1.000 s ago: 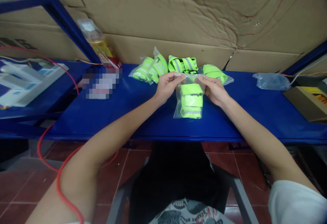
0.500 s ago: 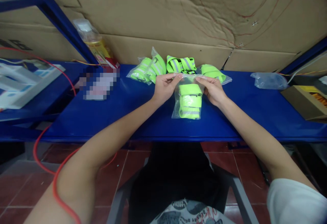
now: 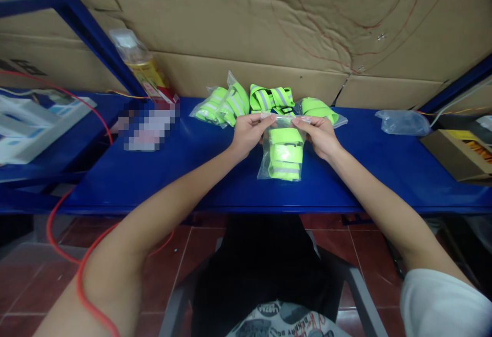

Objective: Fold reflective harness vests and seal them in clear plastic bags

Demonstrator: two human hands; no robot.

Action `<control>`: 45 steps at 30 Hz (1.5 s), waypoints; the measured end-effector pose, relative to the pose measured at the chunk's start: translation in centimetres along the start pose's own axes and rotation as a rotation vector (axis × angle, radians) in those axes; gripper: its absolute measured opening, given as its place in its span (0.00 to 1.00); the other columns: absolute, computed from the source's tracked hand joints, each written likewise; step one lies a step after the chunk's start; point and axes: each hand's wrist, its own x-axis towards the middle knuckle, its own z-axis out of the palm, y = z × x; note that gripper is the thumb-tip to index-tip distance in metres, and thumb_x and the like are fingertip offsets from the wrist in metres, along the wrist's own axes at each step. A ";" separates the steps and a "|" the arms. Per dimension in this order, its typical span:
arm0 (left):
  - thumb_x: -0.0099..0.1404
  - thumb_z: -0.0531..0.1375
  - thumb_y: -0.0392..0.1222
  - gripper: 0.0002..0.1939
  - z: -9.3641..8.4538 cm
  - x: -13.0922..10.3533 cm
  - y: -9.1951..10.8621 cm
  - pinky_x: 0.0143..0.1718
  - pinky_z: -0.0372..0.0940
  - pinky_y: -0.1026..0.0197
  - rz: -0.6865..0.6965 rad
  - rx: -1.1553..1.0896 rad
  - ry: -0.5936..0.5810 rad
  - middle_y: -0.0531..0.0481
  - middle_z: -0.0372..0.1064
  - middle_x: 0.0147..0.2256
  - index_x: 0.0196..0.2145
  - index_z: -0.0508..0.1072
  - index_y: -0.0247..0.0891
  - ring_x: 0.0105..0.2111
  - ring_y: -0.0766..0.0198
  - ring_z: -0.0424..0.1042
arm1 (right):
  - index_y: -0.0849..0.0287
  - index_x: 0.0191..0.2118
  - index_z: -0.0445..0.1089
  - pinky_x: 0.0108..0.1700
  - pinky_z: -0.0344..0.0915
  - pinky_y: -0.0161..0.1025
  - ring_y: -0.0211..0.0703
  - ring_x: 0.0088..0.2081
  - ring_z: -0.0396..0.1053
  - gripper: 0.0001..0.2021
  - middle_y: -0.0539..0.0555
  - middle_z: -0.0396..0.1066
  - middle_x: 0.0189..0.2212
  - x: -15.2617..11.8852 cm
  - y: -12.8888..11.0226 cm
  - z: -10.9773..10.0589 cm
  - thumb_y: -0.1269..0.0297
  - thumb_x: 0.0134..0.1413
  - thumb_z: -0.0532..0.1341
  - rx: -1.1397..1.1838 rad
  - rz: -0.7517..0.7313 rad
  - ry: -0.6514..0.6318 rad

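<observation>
A clear plastic bag with a rolled neon-yellow reflective strap inside hangs between my hands, over the blue table. My left hand pinches the bag's top edge on the left, thumb on top. On the right, my right hand pinches the same edge. Just behind my hands lies an unbagged yellow strap with a dark buckle. Bagged yellow straps are to its left, and another bagged strap is at its right, partly behind my right hand.
The blue table backs onto a cardboard wall. A clear bottle with a yellow and red label stands back left. An empty plastic bag and an open cardboard box are at right. A red hose runs by my left arm.
My fingers have shifted slightly at the bag's top edge, which now looks more folded and sits a little lower. Both hands still grip it.
</observation>
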 end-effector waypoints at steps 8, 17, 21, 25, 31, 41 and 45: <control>0.64 0.77 0.52 0.12 -0.1 0.0 -0.4 0.17 0.59 0.63 0.059 0.026 0.013 0.49 0.82 0.30 0.32 0.88 0.42 0.19 0.69 0.67 | 0.53 0.34 0.87 0.39 0.79 0.38 0.42 0.35 0.81 0.21 0.52 0.87 0.36 0.2 0.4 -0.1 0.47 0.37 0.86 -0.006 0.071 0.022; 0.64 0.76 0.48 0.08 0.1 -0.3 -0.5 0.20 0.63 0.63 0.178 0.029 0.043 0.51 0.81 0.29 0.34 0.88 0.43 0.19 0.69 0.67 | 0.52 0.36 0.87 0.44 0.81 0.41 0.44 0.38 0.83 0.22 0.53 0.88 0.38 0.4 0.6 -0.1 0.48 0.34 0.87 0.023 0.084 0.012; 0.65 0.75 0.48 0.07 0.0 -0.3 -0.5 0.21 0.64 0.63 0.260 0.016 0.025 0.51 0.83 0.31 0.35 0.89 0.43 0.19 0.70 0.66 | 0.52 0.35 0.88 0.45 0.81 0.41 0.43 0.37 0.82 0.21 0.52 0.87 0.36 0.2 0.3 0.0 0.48 0.34 0.87 0.029 0.039 -0.003; 0.66 0.76 0.48 0.07 0.0 -0.5 -0.1 0.26 0.67 0.62 0.265 0.010 0.016 0.49 0.84 0.33 0.35 0.89 0.43 0.23 0.68 0.71 | 0.51 0.35 0.88 0.48 0.81 0.44 0.47 0.38 0.83 0.21 0.53 0.87 0.35 0.0 0.0 0.0 0.47 0.34 0.86 -0.002 -0.022 -0.003; 0.60 0.80 0.53 0.15 -0.1 -0.2 0.0 0.34 0.74 0.63 0.002 -0.074 -0.031 0.46 0.86 0.38 0.35 0.88 0.40 0.35 0.62 0.82 | 0.49 0.35 0.88 0.53 0.81 0.47 0.48 0.41 0.84 0.18 0.52 0.87 0.37 -0.2 -0.3 0.2 0.47 0.39 0.85 -0.063 -0.100 -0.012; 0.62 0.76 0.43 0.05 0.1 0.2 -0.2 0.47 0.80 0.56 0.125 -0.035 0.072 0.46 0.87 0.36 0.34 0.89 0.40 0.39 0.59 0.84 | 0.50 0.36 0.88 0.41 0.81 0.33 0.40 0.40 0.84 0.20 0.52 0.88 0.39 0.3 0.2 0.0 0.47 0.37 0.86 0.066 0.072 -0.024; 0.63 0.76 0.42 0.04 0.0 0.3 -0.1 0.47 0.79 0.57 0.128 -0.027 0.074 0.46 0.86 0.36 0.34 0.88 0.40 0.38 0.59 0.84 | 0.49 0.36 0.88 0.41 0.82 0.35 0.43 0.42 0.85 0.20 0.52 0.88 0.40 0.4 0.2 -0.1 0.47 0.38 0.86 0.062 0.059 0.001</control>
